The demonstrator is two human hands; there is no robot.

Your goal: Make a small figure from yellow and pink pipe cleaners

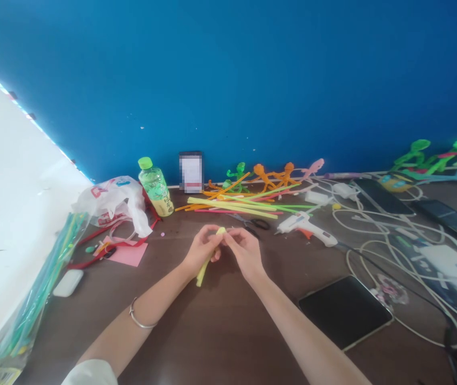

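Note:
Near the middle of the brown table my left hand (203, 250) and my right hand (246, 250) meet at the fingertips. Both are closed on a yellow pipe cleaner (201, 275). Its bent or coiled top shows pale yellow between my thumbs, and its lower part hangs down below my left hand. Part of it is hidden by my fingers. Just beyond my hands lies a pile of loose pipe cleaners (232, 205) in yellow, orange, green and pink. Black-handled scissors (259, 223) rest beside that pile.
A white glue gun (310, 229) and a dark tablet (344, 313) lie right, among tangled white cables (366, 267). A green-capped bottle (156, 190), plastic bag (111, 198) and packed pipe cleaners (46, 289) stand left. Orange pipe-cleaner figures (266, 176) lean against the blue wall (228, 80).

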